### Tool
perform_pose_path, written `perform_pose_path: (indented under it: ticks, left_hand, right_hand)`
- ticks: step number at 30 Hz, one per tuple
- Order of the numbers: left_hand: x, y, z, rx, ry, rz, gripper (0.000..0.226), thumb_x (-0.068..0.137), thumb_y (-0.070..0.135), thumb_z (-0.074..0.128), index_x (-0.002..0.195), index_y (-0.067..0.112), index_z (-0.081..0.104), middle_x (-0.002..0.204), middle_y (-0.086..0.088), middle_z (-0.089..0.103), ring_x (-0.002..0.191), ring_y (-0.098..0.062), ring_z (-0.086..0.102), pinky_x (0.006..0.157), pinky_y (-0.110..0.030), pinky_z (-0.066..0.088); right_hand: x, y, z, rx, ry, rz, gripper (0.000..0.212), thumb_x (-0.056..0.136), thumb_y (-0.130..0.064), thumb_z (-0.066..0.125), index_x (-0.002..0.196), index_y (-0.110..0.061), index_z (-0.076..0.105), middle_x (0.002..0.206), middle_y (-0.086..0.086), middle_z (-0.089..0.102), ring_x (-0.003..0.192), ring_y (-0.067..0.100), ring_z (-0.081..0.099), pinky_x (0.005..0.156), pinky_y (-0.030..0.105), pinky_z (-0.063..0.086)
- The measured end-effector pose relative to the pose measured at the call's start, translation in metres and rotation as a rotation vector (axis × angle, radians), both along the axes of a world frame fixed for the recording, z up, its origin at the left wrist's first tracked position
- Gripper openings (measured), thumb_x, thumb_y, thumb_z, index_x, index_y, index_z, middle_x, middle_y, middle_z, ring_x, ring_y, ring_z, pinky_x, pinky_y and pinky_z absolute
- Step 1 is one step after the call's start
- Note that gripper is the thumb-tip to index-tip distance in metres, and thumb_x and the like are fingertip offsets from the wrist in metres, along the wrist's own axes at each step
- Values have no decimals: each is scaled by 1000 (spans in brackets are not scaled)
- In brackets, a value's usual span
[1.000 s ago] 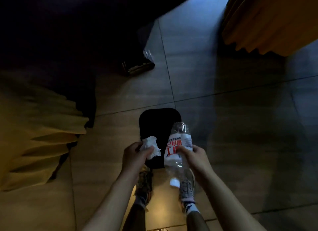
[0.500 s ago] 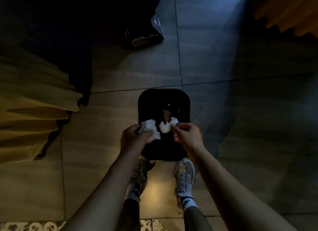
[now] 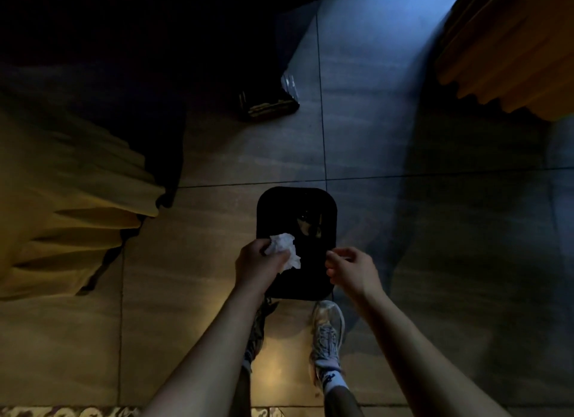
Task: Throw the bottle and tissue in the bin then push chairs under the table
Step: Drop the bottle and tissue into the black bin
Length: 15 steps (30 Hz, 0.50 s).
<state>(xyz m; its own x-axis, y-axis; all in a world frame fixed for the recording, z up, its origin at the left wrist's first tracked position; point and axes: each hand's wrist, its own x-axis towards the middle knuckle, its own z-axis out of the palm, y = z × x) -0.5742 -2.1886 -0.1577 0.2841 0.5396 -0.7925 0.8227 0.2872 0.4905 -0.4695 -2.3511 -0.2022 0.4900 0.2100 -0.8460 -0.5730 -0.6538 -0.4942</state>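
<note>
Two bare hands are held out over a black bin (image 3: 323, 199) that stands on the tiled floor (image 3: 435, 230) directly in front of the person's feet. A crumpled white tissue (image 3: 284, 249) is gripped in the left hand (image 3: 259, 266), pinched between thumb and curled fingers, and is held above the near left part of the bin's opening. The right hand (image 3: 352, 269) is seen at the bin's near right edge with nothing in it; its fingers are loosely curled and a little apart, the thumb and forefinger nearly meeting but not clamped on anything. The two hands are kept apart, with the dark opening of the bin between them. Inside the bin, toward its far right, a faint glinting shape (image 3: 307, 225) can be made out, but what it is cannot be told in the dim light; the bottle cannot be identified with certainty. A light-coloured sneaker (image 3: 326, 332) is planted just beside the bin's near edge. Yellow pleated fabric (image 3: 71, 205) is seen at the left, and more of it (image 3: 509, 44) at the upper right. A dark low object (image 3: 267, 106) lies on the floor well beyond the bin.
</note>
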Motion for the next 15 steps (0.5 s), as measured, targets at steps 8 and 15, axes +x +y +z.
perform_pose_path:
  ticks: [8,15]
  left_hand:
    - [33,-13,-61,32,74,-123,55,84,30,75,136,20,60,123,5,63,113,-20,63,93,-31,52]
    - [41,-16,-63,42,159,-220,56,88,28,74,140,16,55,139,-5,61,125,-23,57,88,-23,40]
  right_hand:
    - [-4,-34,6,51,30,-14,14,95,-37,68,105,-27,71,97,5,78,88,18,74,84,41,60]
    - [19,-66,59,3,46,-19,12,99,-24,63,110,-25,67,105,5,73,96,20,71,86,37,57]
